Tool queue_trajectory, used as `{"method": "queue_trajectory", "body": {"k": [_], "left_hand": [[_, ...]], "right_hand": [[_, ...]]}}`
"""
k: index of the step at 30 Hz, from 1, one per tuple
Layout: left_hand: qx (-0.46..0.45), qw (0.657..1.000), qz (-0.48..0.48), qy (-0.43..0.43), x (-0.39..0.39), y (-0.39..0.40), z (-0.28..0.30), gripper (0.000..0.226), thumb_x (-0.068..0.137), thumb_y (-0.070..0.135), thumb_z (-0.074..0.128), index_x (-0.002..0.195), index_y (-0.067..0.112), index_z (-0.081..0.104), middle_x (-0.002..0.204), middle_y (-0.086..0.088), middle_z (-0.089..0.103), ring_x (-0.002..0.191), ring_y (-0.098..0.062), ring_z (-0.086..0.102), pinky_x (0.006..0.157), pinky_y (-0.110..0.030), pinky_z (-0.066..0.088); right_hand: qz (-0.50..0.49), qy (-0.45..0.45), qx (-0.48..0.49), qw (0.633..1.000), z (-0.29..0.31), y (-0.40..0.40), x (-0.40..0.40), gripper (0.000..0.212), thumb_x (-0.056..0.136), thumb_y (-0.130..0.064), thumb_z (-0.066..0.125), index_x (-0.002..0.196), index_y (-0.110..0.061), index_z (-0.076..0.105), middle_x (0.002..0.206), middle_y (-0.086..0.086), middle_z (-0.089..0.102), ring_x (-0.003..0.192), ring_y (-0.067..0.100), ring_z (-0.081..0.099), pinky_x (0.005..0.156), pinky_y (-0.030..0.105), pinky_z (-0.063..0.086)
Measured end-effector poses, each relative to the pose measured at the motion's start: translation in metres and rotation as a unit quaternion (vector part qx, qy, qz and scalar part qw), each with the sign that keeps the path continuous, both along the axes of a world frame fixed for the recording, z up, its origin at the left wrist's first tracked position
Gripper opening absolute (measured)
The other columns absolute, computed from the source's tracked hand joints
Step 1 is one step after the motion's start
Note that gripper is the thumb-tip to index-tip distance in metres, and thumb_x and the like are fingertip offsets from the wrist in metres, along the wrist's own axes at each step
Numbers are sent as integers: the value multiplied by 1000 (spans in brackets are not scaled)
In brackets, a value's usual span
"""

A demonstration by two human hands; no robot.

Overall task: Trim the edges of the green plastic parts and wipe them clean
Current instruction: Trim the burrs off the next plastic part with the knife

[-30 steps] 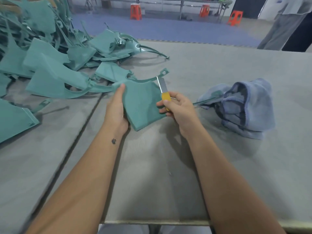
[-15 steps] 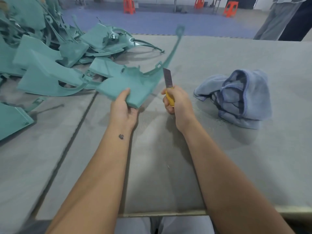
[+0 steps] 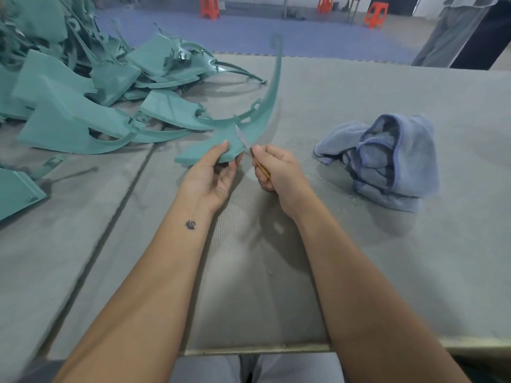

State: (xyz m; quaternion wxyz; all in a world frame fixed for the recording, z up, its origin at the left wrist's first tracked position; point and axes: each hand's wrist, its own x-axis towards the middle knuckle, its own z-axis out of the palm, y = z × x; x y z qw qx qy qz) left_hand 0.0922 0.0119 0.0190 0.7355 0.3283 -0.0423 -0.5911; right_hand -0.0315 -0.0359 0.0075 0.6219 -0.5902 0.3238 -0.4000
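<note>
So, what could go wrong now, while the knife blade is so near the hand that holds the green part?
1. The blade lies against the held green part just beside the left hand thumb; a slip could cut it.
2. The part is held off the table, its long thin strip rising free; it may flex and spoil the trim.
3. The right hand hides most of the yellow handle, so its hold cannot be judged.

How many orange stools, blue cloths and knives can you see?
Orange stools: 3
Blue cloths: 1
Knives: 1, gripped by the right hand
Total: 5
</note>
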Motion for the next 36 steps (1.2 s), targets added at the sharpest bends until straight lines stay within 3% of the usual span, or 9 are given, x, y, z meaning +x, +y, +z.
{"method": "queue_trajectory", "body": {"k": [3, 7, 14, 18, 24, 29, 36], "left_hand": [[16, 999, 10, 31, 2, 0, 2, 12, 91, 13, 64, 86, 2, 62, 67, -10, 69, 51, -12, 67, 43, -14, 51], [45, 999, -26, -2, 6, -2, 0, 25, 94, 27, 60, 81, 6, 59, 52, -1, 59, 39, -3, 52, 37, -9, 41], [53, 994, -94, 8, -2, -2, 0, 26, 95, 24, 52, 75, 8, 55, 46, 2, 48, 33, -1, 42, 31, -8, 31], [43, 994, -99, 4, -5, -3, -2, 28, 95, 22, 51, 71, 9, 51, 46, 2, 46, 33, -1, 40, 31, -8, 29], [4, 991, -125, 53, -3, -4, -5, 51, 96, 24, 47, 49, 7, 55, 43, 2, 44, 30, -2, 37, 30, -8, 27], [-2, 990, -130, 63, -5, -4, -6, 40, 97, 24, 46, 60, 8, 50, 44, 2, 43, 30, -3, 37, 30, -9, 28], [-10, 988, -144, 62, -7, -4, -7, 49, 98, 25, 43, 53, 8, 50, 44, 2, 41, 29, -3, 35, 29, -9, 26]], "right_hand": [[34, -12, -3, 999, -2, 1, 0, 34, 98, -25, 50, 65, -16, 49, 46, -5, 36, 39, 6, 27, 39, 16, 23], [60, -14, -28, 998, -5, 3, 4, 30, 95, -27, 51, 66, -18, 50, 50, -5, 36, 42, 6, 28, 40, 16, 23], [67, -23, -30, 997, -5, 3, 5, 28, 97, -22, 49, 71, -16, 54, 54, -4, 37, 44, 4, 29, 41, 14, 24], [42, -14, -11, 999, -4, 3, 5, 29, 101, -18, 46, 72, -14, 50, 52, -1, 34, 44, 7, 25, 41, 17, 22], [-6, -54, 46, 997, -2, 1, 4, 36, 101, -21, 46, 65, -20, 48, 50, -5, 32, 40, 5, 24, 43, 21, 16], [-64, -82, 77, 992, -2, 0, 6, 37, 101, -22, 47, 64, -19, 50, 54, -1, 27, 41, 7, 21, 41, 19, 16], [-125, -128, 113, 977, -2, -2, 9, 31, 101, -23, 48, 71, -18, 54, 47, -6, 29, 37, 4, 21, 36, 17, 17]]}}
